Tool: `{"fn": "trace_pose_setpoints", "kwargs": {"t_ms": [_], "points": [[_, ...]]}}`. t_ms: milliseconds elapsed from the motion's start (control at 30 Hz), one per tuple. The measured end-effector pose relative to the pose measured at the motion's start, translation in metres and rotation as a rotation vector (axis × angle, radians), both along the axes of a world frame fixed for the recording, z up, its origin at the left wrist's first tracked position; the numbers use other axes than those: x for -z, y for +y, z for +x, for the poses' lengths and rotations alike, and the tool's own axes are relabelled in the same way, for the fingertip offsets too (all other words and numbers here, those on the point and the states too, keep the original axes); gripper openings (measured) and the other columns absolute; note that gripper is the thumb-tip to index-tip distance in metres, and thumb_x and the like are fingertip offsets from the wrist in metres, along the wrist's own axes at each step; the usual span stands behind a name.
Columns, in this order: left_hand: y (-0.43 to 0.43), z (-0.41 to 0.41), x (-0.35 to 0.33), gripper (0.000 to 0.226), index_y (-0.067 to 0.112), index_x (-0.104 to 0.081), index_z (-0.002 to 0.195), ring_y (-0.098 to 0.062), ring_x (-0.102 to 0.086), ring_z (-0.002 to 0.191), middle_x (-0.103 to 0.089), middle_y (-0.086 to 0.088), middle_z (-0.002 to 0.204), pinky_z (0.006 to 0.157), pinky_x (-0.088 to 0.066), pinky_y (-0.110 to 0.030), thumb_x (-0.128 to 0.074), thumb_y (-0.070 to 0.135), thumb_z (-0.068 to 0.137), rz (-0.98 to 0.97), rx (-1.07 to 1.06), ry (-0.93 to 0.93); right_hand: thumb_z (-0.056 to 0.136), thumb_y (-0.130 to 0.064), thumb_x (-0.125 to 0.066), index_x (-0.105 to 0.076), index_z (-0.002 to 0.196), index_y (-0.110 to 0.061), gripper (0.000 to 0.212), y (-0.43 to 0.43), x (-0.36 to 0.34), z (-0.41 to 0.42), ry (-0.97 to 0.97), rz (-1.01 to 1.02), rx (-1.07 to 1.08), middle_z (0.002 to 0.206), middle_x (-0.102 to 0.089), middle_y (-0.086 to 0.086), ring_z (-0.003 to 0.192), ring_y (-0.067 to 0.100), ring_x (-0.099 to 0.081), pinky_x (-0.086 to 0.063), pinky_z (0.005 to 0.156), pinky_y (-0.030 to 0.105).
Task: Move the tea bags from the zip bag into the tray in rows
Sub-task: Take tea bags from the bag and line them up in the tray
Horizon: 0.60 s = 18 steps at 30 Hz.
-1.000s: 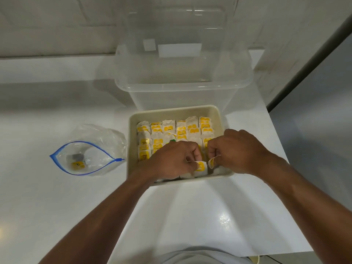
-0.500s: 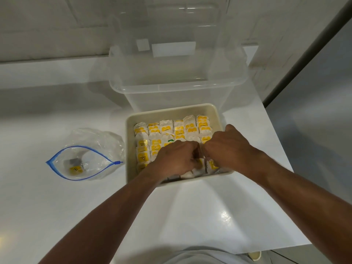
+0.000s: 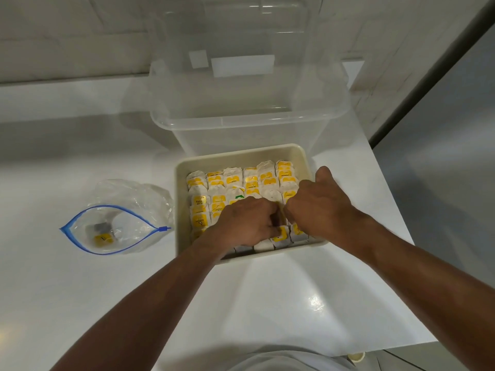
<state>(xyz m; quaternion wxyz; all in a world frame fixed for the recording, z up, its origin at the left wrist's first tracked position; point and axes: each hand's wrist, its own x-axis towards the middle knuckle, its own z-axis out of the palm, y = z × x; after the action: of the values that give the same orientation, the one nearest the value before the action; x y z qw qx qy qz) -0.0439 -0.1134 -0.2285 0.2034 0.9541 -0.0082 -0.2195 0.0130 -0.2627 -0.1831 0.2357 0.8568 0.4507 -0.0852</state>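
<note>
Pinch likely light, limp yellow-tagged paper tea bags (image 3: 199, 202) at top edges. Clamped on one with left grip (image 3: 249, 223); right grip (image 3: 318, 207): cannot tell.

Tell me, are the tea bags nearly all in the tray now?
Nearly. Done: rows of tea bags fill most of the tray. In hand: the left hand and right hand are both down at the front row, fingers curled among the bags; what they grip is hidden. Left: at least one yellow-tagged tea bag lies in the open zip bag, waiting to go in.
</note>
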Motion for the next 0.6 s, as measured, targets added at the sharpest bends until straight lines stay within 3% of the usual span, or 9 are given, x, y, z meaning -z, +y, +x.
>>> {"fn": "trace_pose_setpoints", "kwargs": {"t_ms": [133, 267, 367, 467, 533, 600], "points": [[-0.006, 0.002, -0.001, 0.027, 0.036, -0.066, 0.109, -0.022, -0.063, 0.099, -0.068, 0.006, 0.104, 0.066, -0.041, -0.029, -0.065, 0.049, 0.085, 0.067, -0.028, -0.074, 0.089, -0.011, -0.052, -0.031, 0.062, -0.021, 0.036, 0.006, -0.001, -0.002, 0.02, 0.005, 0.001, 0.061, -0.032, -0.007, 0.076, 0.019, -0.04, -0.025, 0.095, 0.045], [-0.007, 0.004, -0.001, 0.027, 0.034, -0.066, 0.102, -0.023, -0.063, 0.097, -0.067, 0.004, 0.101, 0.065, -0.039, -0.03, -0.068, 0.051, 0.08, 0.129, -0.083, -0.125, 0.078, -0.008, -0.053, -0.028, 0.057, -0.021, 0.035, 0.008, 0.009, -0.002, -0.072, 0.057, -0.033, 0.055, -0.026, -0.008, 0.068, 0.019, -0.038, -0.017, 0.081, 0.04], [0.0, 0.006, -0.005, 0.031, 0.033, -0.063, 0.093, -0.019, -0.06, 0.093, -0.066, 0.008, 0.096, 0.066, -0.04, -0.029, -0.07, 0.057, 0.076, 0.105, -0.118, -0.105, 0.084, -0.01, -0.051, -0.048, 0.072, -0.025, 0.019, 0.006, 0.013, -0.001, -0.024, 0.097, 0.012, 0.064, -0.041, -0.009, 0.075, 0.019, -0.036, -0.02, 0.084, 0.043], [0.015, 0.004, -0.011, 0.022, 0.033, -0.064, 0.088, -0.014, -0.059, 0.093, -0.066, 0.012, 0.094, 0.07, -0.042, -0.028, -0.072, 0.051, 0.077, 0.095, -0.107, -0.077, 0.086, -0.013, -0.052, -0.055, 0.091, -0.028, 0.016, 0.002, 0.008, -0.003, -0.031, 0.12, 0.04, 0.077, -0.05, -0.007, 0.077, 0.02, -0.035, -0.018, 0.082, 0.043], [0.024, 0.0, -0.014, 0.022, 0.034, -0.065, 0.089, -0.012, -0.059, 0.094, -0.066, 0.014, 0.095, 0.076, -0.047, -0.03, -0.074, 0.049, 0.076, 0.122, -0.074, -0.03, 0.081, -0.017, -0.06, -0.057, 0.088, -0.027, 0.012, 0.0, 0.006, -0.002, -0.102, 0.182, -0.006, 0.074, -0.058, -0.006, 0.07, 0.02, -0.042, -0.018, 0.077, 0.041], [0.028, -0.005, -0.014, 0.032, 0.036, -0.063, 0.092, -0.012, -0.058, 0.096, -0.064, 0.015, 0.096, 0.082, -0.048, -0.032, -0.076, 0.056, 0.071, 0.134, -0.036, 0.02, 0.085, -0.028, -0.061, -0.055, 0.092, -0.028, 0.009, 0.003, 0.004, -0.002, -0.028, 0.176, 0.025, 0.083, -0.064, -0.006, 0.078, 0.02, -0.056, -0.019, 0.078, 0.041]]}}
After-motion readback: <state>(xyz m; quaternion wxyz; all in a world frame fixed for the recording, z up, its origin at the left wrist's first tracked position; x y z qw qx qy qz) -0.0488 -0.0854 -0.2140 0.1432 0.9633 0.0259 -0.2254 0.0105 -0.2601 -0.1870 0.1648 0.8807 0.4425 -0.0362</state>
